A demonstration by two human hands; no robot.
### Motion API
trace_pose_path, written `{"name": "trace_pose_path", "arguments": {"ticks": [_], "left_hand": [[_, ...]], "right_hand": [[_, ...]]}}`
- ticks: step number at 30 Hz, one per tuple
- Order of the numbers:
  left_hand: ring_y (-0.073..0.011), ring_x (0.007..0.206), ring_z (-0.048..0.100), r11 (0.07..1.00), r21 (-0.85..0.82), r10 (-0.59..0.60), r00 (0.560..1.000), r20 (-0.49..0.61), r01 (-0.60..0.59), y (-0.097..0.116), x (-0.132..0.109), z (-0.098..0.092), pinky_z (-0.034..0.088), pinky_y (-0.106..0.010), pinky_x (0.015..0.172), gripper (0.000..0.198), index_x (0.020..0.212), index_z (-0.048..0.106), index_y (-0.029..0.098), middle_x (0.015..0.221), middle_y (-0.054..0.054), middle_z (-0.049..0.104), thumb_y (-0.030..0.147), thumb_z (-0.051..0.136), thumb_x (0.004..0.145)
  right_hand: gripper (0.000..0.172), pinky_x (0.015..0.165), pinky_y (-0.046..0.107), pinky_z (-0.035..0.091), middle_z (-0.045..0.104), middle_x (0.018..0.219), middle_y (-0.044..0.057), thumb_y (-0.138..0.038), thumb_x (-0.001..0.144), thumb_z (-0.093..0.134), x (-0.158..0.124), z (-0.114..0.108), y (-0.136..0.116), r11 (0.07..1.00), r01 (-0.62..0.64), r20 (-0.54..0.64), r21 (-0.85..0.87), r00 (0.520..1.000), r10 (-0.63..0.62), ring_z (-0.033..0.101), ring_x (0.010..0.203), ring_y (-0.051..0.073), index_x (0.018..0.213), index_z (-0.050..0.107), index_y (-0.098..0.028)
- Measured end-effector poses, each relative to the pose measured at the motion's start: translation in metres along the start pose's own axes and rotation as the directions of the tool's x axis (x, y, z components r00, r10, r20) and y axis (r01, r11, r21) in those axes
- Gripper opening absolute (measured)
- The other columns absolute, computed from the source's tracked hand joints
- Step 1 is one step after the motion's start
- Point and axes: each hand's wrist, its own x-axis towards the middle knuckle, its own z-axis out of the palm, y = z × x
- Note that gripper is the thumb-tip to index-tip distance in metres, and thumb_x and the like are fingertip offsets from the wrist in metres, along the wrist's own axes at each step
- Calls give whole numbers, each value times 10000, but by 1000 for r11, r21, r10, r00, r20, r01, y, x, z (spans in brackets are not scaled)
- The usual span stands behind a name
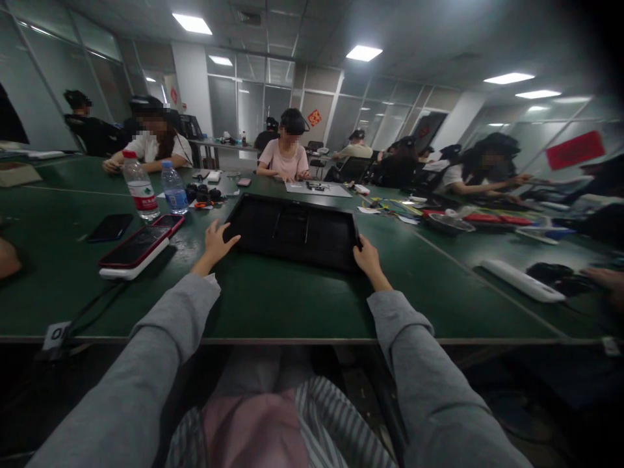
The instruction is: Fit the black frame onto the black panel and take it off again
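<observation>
A flat black rectangular tray [297,231] lies on the green table [273,299] in front of me. My left hand [216,242] rests at the tray's near left corner, fingers spread and touching its edge. At the near right corner, my right hand [369,257] has its fingers curled round the tray's edge. Both arms wear grey sleeves.
Left of the tray lie a red-cased phone [139,246] on a white slab, a second phone [168,223], a dark phone [110,227] and two water bottles [140,187]. A white bar [521,281] lies to the right. Several people sit at the far side.
</observation>
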Motion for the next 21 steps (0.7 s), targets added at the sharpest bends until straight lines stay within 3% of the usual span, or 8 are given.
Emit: {"name": "trace_pose_path", "arguments": {"ticks": [4,9,15,18,21], "left_hand": [[-348,1545,531,981,-82,-171,985,36,173,-1,5,-2,399,-477,1297,590,1501,647,117,1612,-229,594,294,742,946],[-316,1432,648,974,-48,-220,974,61,223,-2,6,-10,466,-409,1226,532,1469,675,83,1533,-223,680,288,666,979],[-418,1297,712,956,147,-262,965,28,255,-5,2,-19,512,-526,1138,439,1251,813,154,1286,-215,804,461,674,970],[-424,1286,709,948,180,-262,965,-21,261,-5,1,-21,514,-527,1130,378,1141,836,204,1212,-187,824,484,702,924],[-432,1260,713,940,196,-275,960,-44,278,-3,-1,-22,523,-538,1110,344,1093,836,220,1159,-179,829,471,719,889]], "right_hand": [[616,1179,538,520,783,1310,216,-345,974,625,0,0,0,996,-60,-40,-67,998,57,707,1309,379,1554,633,-137],[628,1188,576,511,774,1339,224,-291,960,584,13,3,14,990,-51,35,-134,998,56,709,1313,392,1554,631,-94],[697,1256,558,474,724,1477,187,-224,886,577,22,8,27,998,32,40,46,999,-34,651,1417,357,1570,614,-92],[649,1253,552,469,694,1515,205,-239,942,558,16,7,23,999,39,45,2,998,-39,649,1418,364,1572,614,-92],[591,1215,572,489,747,1405,219,-281,997,564,11,4,16,997,-15,32,-74,999,17,686,1353,379,1561,633,-118]]}}
